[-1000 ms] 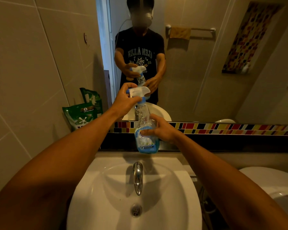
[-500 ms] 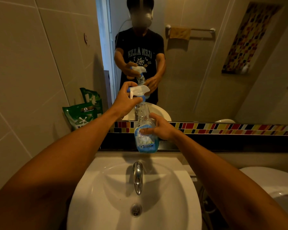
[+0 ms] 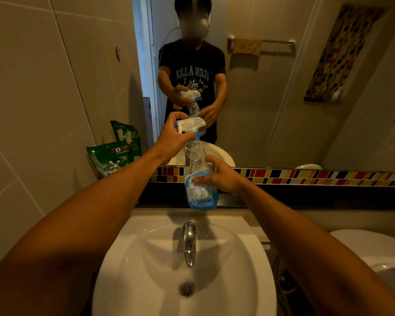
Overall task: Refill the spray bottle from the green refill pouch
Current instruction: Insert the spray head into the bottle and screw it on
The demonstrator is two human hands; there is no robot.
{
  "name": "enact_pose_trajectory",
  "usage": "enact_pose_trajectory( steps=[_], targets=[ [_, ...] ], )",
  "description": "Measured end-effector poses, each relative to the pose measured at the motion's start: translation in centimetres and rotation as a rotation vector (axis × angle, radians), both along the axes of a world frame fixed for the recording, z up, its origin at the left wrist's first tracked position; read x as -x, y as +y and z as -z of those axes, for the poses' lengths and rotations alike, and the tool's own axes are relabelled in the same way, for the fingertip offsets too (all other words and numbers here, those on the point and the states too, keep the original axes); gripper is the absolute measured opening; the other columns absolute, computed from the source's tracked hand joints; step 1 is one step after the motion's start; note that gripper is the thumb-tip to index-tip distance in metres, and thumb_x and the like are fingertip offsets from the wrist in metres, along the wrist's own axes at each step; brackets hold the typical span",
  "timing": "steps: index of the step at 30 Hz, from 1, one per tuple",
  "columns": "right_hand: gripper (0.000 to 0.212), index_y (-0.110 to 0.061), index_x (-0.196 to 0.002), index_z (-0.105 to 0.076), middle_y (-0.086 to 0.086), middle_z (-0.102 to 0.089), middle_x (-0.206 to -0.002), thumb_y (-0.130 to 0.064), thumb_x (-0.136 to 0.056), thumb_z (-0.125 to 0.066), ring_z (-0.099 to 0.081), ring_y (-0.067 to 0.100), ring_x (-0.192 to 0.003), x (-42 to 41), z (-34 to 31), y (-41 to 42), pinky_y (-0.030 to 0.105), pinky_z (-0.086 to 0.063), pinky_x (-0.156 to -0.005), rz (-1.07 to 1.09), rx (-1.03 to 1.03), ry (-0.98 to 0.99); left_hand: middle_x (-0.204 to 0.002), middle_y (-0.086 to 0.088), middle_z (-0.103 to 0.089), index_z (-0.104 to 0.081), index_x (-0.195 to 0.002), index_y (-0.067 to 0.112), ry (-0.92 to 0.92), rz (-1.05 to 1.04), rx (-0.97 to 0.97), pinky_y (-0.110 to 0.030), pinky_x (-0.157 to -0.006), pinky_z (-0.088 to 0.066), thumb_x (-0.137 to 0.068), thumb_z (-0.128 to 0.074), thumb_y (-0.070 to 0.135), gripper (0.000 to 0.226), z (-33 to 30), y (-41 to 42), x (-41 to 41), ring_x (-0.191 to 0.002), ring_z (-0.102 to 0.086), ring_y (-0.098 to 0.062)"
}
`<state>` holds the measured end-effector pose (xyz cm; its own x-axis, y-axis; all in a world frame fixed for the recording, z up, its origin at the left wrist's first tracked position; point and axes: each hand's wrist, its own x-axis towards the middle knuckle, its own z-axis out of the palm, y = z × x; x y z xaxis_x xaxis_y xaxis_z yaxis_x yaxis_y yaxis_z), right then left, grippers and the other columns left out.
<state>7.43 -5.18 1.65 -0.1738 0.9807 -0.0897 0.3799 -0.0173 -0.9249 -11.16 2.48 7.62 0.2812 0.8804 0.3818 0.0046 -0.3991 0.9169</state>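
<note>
The clear spray bottle [image 3: 200, 192] with a blue label hangs upright in the air above the back of the sink. My right hand [image 3: 221, 174] grips its body from the right. My left hand [image 3: 172, 139] is closed around its white and blue trigger head [image 3: 191, 123] at the neck. Only a little blue liquid shows at the bottom of the bottle. The green refill pouch [image 3: 110, 159] leans against the tiled wall at the left end of the dark ledge, untouched, with its reflection behind it.
A white sink [image 3: 237, 258] with a chrome tap [image 3: 188, 242] lies directly below the bottle. A mirror fills the wall ahead above a strip of coloured tiles [image 3: 306, 176]. A white toilet lid [image 3: 369, 249] is at the right.
The trigger head has turned a little in my left hand, its nozzle swinging further to the left. The bottle and my right hand stay in nearly the same place.
</note>
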Motion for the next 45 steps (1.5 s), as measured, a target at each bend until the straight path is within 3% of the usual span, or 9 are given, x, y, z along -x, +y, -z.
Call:
enact_pose_trajectory(
  steps=[3,6,11,14,20,27,32,37,45],
  targets=[
    [0.060,-0.019,-0.137,-0.055,0.008,-0.077,-0.122,-0.015,-0.086,-0.087,-0.079,0.026,-0.105,0.2,-0.1,-0.1,0.052,-0.065,-0.092,-0.002,0.004,0.001,-0.119,-0.007,-0.057,-0.046,-0.115,0.034,-0.026,0.010,-0.005,-0.019,-0.067,-0.056,-0.075,-0.083,0.023,0.055,0.1,-0.1,-0.1,-0.100,-0.065,-0.022],
    [0.058,-0.018,-0.135,-0.056,0.007,-0.078,-0.120,-0.014,-0.086,-0.086,-0.080,0.024,-0.103,0.4,-0.2,-0.2,0.046,-0.066,-0.088,-0.011,-0.004,0.001,-0.122,-0.008,-0.057,-0.047,-0.111,0.037,-0.029,0.006,-0.012,-0.025,-0.073,-0.059,-0.073,-0.086,0.022,0.056,0.3,0.0,0.0,-0.102,-0.066,-0.024],
    [0.055,-0.016,-0.133,-0.057,0.006,-0.078,-0.116,-0.012,-0.086,-0.086,-0.080,0.022,-0.100,0.4,-0.3,-0.4,0.037,-0.067,-0.080,-0.005,-0.002,0.006,-0.115,-0.001,-0.057,-0.050,-0.118,0.030,0.008,-0.015,-0.006,-0.016,-0.063,-0.054,-0.075,-0.080,0.012,0.056,0.3,0.2,0.5,-0.095,-0.066,-0.019],
    [0.054,-0.015,-0.133,-0.056,0.007,-0.078,-0.116,-0.011,-0.087,-0.084,-0.080,0.022,-0.099,0.5,-0.4,-0.6,0.035,-0.067,-0.077,-0.008,-0.003,0.000,-0.119,-0.012,-0.058,-0.049,-0.116,0.033,0.026,-0.033,0.008,-0.018,-0.062,-0.054,-0.074,-0.077,0.013,0.055,0.4,0.4,0.5,-0.097,-0.066,-0.028],
    [0.057,-0.012,-0.136,-0.055,0.013,-0.077,-0.121,-0.009,-0.087,-0.084,-0.078,0.030,-0.107,0.9,-0.5,-0.6,0.047,-0.066,-0.089,-0.012,-0.006,0.003,-0.119,-0.009,-0.058,-0.044,-0.113,0.033,0.006,-0.041,-0.052,-0.032,-0.078,-0.060,-0.071,-0.087,0.029,0.060,0.7,-0.1,0.4,-0.099,-0.066,-0.023],
    [0.059,-0.013,-0.137,-0.054,0.012,-0.076,-0.123,-0.010,-0.087,-0.085,-0.078,0.030,-0.108,0.9,-0.4,-0.5,0.052,-0.064,-0.094,-0.008,-0.001,0.009,-0.114,0.003,-0.057,-0.047,-0.115,0.032,-0.005,-0.046,-0.043,-0.016,-0.064,-0.055,-0.073,-0.083,0.016,0.057,0.6,-0.1,0.5,-0.090,-0.066,-0.008],
    [0.057,-0.015,-0.135,-0.055,0.010,-0.077,-0.120,-0.010,-0.087,-0.085,-0.079,0.028,-0.106,0.9,-0.4,-0.5,0.049,-0.066,-0.090,-0.005,0.010,0.009,-0.114,-0.001,-0.057,-0.048,-0.120,0.030,0.021,-0.034,-0.012,-0.014,-0.061,-0.054,-0.074,-0.079,0.011,0.058,0.4,0.1,0.6,-0.095,-0.064,-0.018],
    [0.056,-0.015,-0.134,-0.056,0.007,-0.077,-0.119,-0.012,-0.087,-0.085,-0.079,0.024,-0.104,1.1,-0.6,-0.7,0.036,-0.067,-0.081,-0.013,0.002,-0.004,-0.118,-0.003,-0.057,-0.045,-0.114,0.036,0.019,-0.038,-0.057,-0.022,-0.072,-0.056,-0.074,-0.085,0.028,0.056,0.7,-0.3,0.5,-0.098,-0.064,-0.018],
    [0.060,-0.015,-0.138,-0.054,0.011,-0.075,-0.124,-0.012,-0.087,-0.085,-0.077,0.029,-0.108,0.8,-0.6,-0.7,0.050,-0.065,-0.092,-0.005,0.007,-0.019,-0.122,-0.014,-0.058,-0.047,-0.121,0.027,0.043,-0.007,-0.006,-0.023,-0.069,-0.057,-0.075,-0.082,0.013,0.060,0.4,0.0,0.6,-0.102,-0.066,-0.029]
  ],
)
